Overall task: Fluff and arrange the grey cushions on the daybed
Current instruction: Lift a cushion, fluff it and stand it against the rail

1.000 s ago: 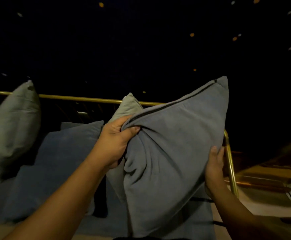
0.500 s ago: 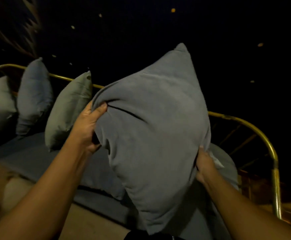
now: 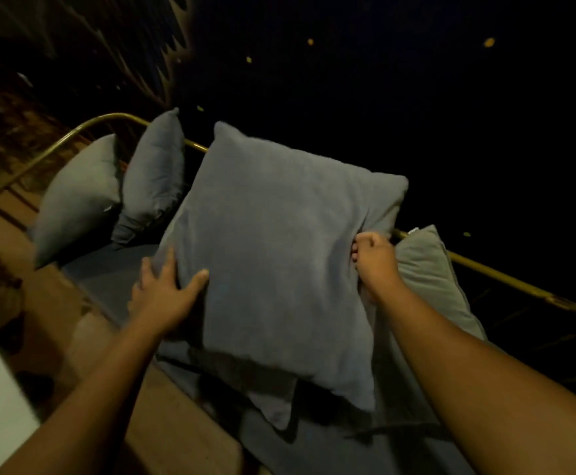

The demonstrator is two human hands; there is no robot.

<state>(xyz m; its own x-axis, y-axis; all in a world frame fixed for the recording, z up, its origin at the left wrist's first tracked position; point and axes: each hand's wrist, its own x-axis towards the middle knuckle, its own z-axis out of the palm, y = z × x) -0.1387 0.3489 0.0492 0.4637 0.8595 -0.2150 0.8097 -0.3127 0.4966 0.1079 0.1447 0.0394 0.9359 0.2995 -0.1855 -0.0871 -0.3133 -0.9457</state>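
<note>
Grey cushion in hand: being held up over the daybed, facing the camera, tilted, its lower corner hanging over the seat pad.
Left hand: pressing flat against the cushion's left edge, fingers spread open, thumb lying on the front face.
Right hand: closing into a fist on the cushion's right edge, bunching the fabric just below its upper right corner.
Forearms: both reaching in bare from the bottom of the frame.
Seat pad: lying dark grey beneath the held cushion, running along the daybed from lower right to upper left.
Flattened cushion: lying on the seat pad directly under the held one, only a pale corner showing.
Right cushion: leaning against the brass rail just behind the right hand, paler and greener in tone.
Far cushions: one larger pale cushion and one darker upright cushion leaning side by side, touching, at the daybed's far left end.
Rail: curving round behind those two and running on along the back.
Background: showing black with a few small orange lights.
</note>
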